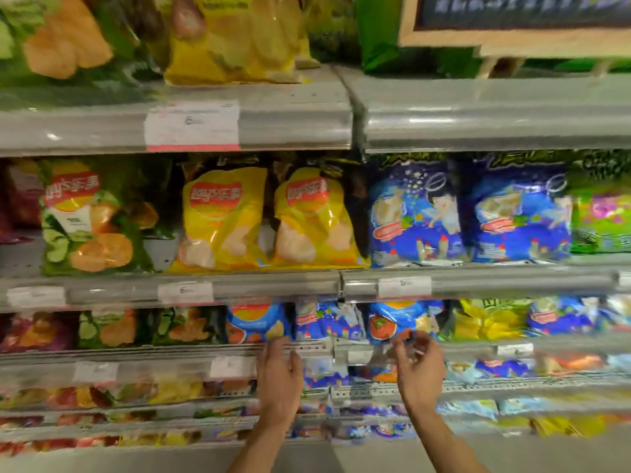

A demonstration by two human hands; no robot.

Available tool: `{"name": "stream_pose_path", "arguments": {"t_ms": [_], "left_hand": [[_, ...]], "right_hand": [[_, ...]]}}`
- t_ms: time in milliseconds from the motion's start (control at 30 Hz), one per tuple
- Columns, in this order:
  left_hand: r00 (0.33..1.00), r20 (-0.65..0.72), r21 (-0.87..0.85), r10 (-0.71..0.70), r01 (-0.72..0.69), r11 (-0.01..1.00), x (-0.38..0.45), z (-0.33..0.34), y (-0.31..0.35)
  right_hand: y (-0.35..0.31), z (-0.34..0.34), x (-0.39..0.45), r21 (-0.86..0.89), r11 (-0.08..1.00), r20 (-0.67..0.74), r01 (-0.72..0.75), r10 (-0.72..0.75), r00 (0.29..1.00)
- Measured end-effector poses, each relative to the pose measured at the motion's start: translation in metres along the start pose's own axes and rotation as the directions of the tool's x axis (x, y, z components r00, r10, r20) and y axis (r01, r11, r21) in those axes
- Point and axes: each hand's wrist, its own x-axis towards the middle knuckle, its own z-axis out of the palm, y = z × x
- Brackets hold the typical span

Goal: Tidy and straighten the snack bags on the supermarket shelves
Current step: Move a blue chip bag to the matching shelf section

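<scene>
green chip bag [90, 216] stood on middle shelf [205, 285] | two yellow chip bags [222, 218] leaned beside it | left hand [278, 373] raised below blue chip bag [256, 322], fingers relaxed, nothing held | right hand [418, 361] curled at blue tomato bag [399, 320], grip cannot be told through blur

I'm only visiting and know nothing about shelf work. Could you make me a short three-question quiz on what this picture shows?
1. True or false: both hands, the left hand and the right hand, reach toward the same shelf.
2. What colour are the two matching chip bags in the middle of the shelf above?
3. The right hand's fingers are nearest: A) a blue bag, B) a price tag, C) the wooden sign.

Key: 1 true; 2 yellow; 3 A.
</scene>
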Motion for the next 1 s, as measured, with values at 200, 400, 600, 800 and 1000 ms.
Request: {"name": "stream_pose_path", "arguments": {"t_ms": [200, 400, 600, 800, 1000], "left_hand": [[0.996, 0.091, 0.024, -0.001, -0.002, 1.0, 0.017, 0.028, 0.04], [0.98, 0.165, -0.072, -0.109, 0.122, 0.99, 0.061, 0.04, 0.059], [0.938, 0.25, -0.076, -0.242, 0.268, 0.96, 0.083, 0.049, 0.051], [0.87, 0.301, -0.102, -0.389, 0.436, 0.894, 0.094, 0.042, 0.042], [0.921, 0.253, -0.193, -0.297, 0.348, 0.917, 0.083, 0.043, 0.041]], "right_hand": [[-0.002, -0.027, 0.058, -0.278, 0.957, 0.204, 0.085, -0.028, 0.979], [-0.004, -0.018, 0.096, -0.212, 0.977, 0.491, -0.016, 0.121, 0.863], [0.005, -0.005, 0.111, -0.315, 0.949, 0.492, 0.015, 0.15, 0.858], [-0.01, -0.011, 0.107, -0.5, 0.861, 0.375, 0.091, 0.121, 0.919], [-0.009, -0.036, 0.092, -0.327, 0.94, 0.265, 0.097, -0.007, 0.964]]}}
